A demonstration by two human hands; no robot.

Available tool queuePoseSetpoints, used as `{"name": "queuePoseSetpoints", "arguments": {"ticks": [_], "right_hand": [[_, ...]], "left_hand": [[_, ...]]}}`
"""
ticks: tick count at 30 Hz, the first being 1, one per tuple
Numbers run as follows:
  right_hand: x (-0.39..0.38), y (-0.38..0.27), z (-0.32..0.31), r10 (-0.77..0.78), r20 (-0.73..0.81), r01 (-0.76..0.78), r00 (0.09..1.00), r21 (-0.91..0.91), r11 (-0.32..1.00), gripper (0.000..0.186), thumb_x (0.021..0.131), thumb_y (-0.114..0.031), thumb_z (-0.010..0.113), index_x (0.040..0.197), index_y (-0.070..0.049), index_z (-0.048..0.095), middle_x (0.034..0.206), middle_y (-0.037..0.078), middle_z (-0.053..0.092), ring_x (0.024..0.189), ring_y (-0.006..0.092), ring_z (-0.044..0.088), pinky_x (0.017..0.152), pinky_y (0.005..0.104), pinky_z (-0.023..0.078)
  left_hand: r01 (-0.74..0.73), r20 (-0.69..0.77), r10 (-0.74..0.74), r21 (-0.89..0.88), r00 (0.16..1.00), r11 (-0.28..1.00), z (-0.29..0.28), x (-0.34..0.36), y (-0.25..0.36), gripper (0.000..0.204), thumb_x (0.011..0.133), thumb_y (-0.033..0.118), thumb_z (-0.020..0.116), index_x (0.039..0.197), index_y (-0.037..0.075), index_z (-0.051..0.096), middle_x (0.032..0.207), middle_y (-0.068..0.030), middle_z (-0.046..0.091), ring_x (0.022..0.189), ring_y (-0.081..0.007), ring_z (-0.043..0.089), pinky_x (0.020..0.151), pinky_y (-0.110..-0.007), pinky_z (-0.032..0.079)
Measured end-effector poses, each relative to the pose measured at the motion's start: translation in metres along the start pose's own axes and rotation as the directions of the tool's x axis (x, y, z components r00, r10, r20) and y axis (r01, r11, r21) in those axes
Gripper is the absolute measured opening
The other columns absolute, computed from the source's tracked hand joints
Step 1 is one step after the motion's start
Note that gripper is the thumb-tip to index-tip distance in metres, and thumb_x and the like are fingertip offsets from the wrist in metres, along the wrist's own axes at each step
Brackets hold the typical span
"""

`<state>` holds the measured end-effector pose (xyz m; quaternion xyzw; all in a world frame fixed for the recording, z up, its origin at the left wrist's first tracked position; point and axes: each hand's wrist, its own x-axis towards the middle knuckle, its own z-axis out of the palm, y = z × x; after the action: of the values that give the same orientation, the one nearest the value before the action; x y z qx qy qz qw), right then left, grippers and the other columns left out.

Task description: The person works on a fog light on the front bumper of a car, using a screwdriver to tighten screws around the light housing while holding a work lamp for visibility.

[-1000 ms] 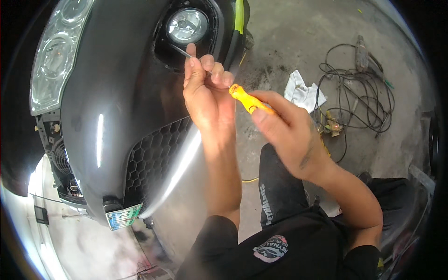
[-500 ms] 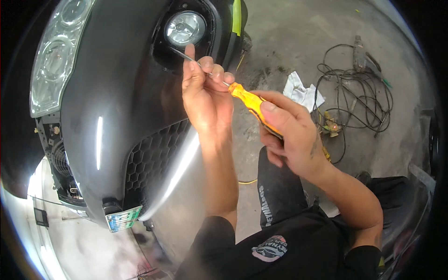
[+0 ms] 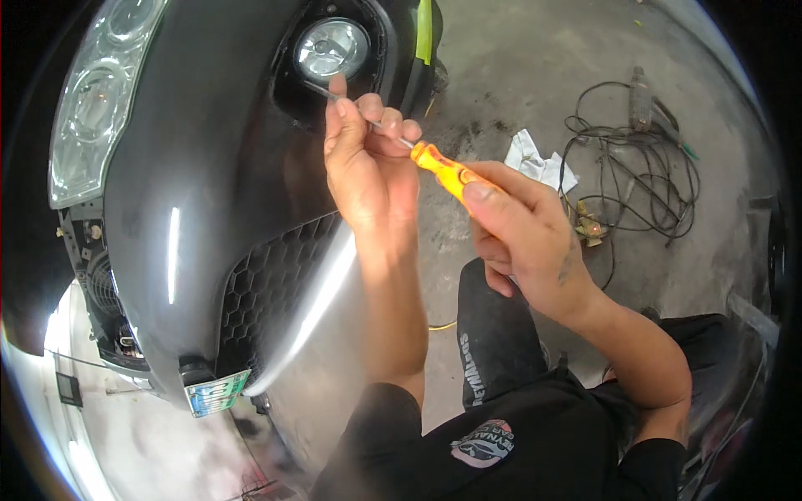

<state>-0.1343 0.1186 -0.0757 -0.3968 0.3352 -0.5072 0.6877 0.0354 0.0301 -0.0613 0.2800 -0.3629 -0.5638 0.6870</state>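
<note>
My right hand (image 3: 526, 234) is wrapped round the yellow-orange handle of a screwdriver (image 3: 443, 169). The thin metal shaft runs up and left between the fingers of my left hand (image 3: 372, 159), which pinches and steadies it. Its tip reaches the black recess just below a round fog light (image 3: 332, 50) in the dark car bumper (image 3: 209, 125). What the tip touches is too small to tell.
A clear headlight (image 3: 96, 104) lies at the far left, above a honeycomb grille (image 3: 276, 275) and a licence plate (image 3: 215, 392). Yellow-green tape (image 3: 424, 33) marks the bumper's edge. On the floor at right are a tangled black cable (image 3: 635, 179), a white cloth (image 3: 539, 163) and a power tool (image 3: 640, 104).
My right hand has turned slightly on the screwdriver handle, covering more of its rear. My left hand keeps nearly the same place by the fog light.
</note>
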Motion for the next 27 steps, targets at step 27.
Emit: {"name": "queuePoseSetpoints", "arguments": {"ticks": [27], "right_hand": [[0.012,0.004,-0.007,-0.586,0.190,0.560,0.788,-0.617,0.553,0.037,0.089,-0.019,0.069,0.119,0.003,0.064,0.083,0.014,0.068,0.063,0.0282,0.066,0.054,0.0362,0.050]], "left_hand": [[0.049,0.120,-0.040,-0.077,0.992,0.996,-0.004,-0.004,0.000,0.044,0.111,0.025,0.046,0.150,0.007,0.038,0.085,-0.0041,0.057,0.073,-0.0172,0.058,0.074,-0.042,0.058]]}}
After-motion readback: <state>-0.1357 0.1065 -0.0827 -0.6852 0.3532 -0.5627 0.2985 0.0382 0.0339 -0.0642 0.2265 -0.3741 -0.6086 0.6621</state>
